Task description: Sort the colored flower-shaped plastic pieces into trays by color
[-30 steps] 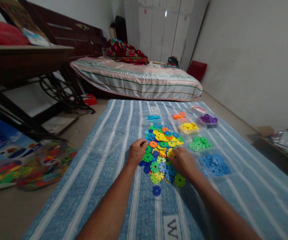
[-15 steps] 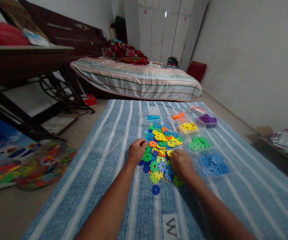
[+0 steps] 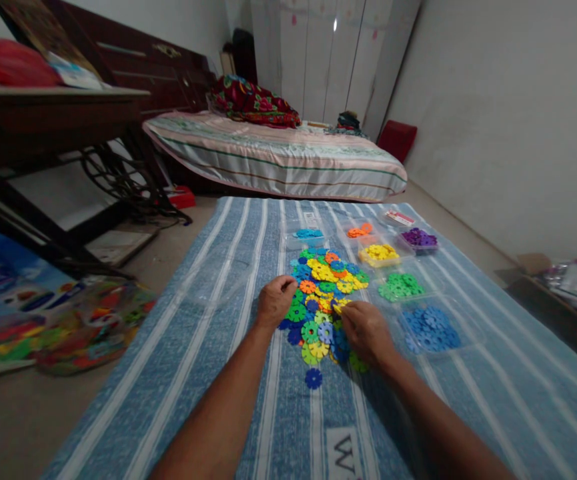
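Observation:
A mixed pile of notched plastic snowflake discs in yellow, green, blue and orange lies on the striped cloth. At its left edge is my left hand, fingers curled together; whatever they hold, if anything, is hidden. My right hand pinches a yellow snowflake disc over the right side of the pile. Clear boxes to the right hold sorted discs: blue discs, green discs, yellow discs, purple discs and orange discs. Light-blue discs sit in another box behind the pile.
A dark blue disc lies apart, nearer me. Left of the pile is a clear plastic lid or container. Beyond the cloth stands a bed, with a sewing-machine table at left and a carton at right.
My right hand has lifted slightly, and the yellow disc in its fingers shows more plainly. My left hand stays at the pile's edge. The view has shifted a little.

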{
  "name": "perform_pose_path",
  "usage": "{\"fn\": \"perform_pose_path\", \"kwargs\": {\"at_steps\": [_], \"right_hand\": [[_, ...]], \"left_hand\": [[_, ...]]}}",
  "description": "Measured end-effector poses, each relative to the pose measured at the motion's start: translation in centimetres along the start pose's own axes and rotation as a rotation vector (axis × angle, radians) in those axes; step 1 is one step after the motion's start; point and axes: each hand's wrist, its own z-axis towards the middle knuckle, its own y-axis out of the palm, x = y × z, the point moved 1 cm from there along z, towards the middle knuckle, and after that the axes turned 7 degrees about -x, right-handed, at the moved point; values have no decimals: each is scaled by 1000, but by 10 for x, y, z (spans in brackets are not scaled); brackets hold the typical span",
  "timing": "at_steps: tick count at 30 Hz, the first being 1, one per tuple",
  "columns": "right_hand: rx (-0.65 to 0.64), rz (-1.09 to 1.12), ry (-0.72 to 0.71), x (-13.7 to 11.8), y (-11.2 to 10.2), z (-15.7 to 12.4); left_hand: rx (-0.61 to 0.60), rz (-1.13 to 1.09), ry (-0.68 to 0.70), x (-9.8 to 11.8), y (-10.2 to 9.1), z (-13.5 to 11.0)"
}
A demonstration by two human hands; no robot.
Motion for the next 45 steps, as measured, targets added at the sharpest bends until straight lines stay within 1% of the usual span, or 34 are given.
{"fn": "perform_pose_path", "kwargs": {"at_steps": [5,7,9,11,13,16,17,18,19,20,23,24,25,27,31,36,40,42,45], "right_hand": [[17,84,24,5,-11,6],[0,99,34,7,-15,10],[-21,75,32,11,-22,17],[-26,-5,23,19,-34,30],[26,-130,54,31,-50,48],[204,-305,211,49,-76,72],[237,-331,250,53,-81,76],[237,-338,266,54,-83,77],[201,-327,257,52,-82,75],[133,-302,228,48,-78,70],[-142,-211,112,27,-57,45],[-216,-191,88,19,-49,36],[-270,-181,77,12,-42,28],[-328,-186,90,0,-31,17],[-355,-171,151,-7,-21,11],[-264,-77,151,-5,-19,10],[-225,77,129,-4,-17,7],[-210,180,140,0,-18,8],[-162,290,181,12,-27,20]], "left_hand": [[2,1,-1,0,0,0],[5,0,-1,1,0,0],[5,-4,1,1,-1,0],[2,-8,2,2,-1,-1],[2,-9,4,2,-1,-1],[8,-7,6,2,-1,-1],[8,-8,7,2,0,-1],[11,-9,6,2,0,0],[12,-10,6,1,0,0],[14,-10,6,1,0,0],[16,-3,4,1,0,0],[12,0,4,2,0,0],[7,3,6,2,0,0],[2,4,15,3,0,0],[9,-2,25,1,0,0],[12,-5,33,-3,0,1],[11,-2,29,-4,0,1],[12,-5,26,-3,0,1],[14,-14,29,-3,0,1]]}}
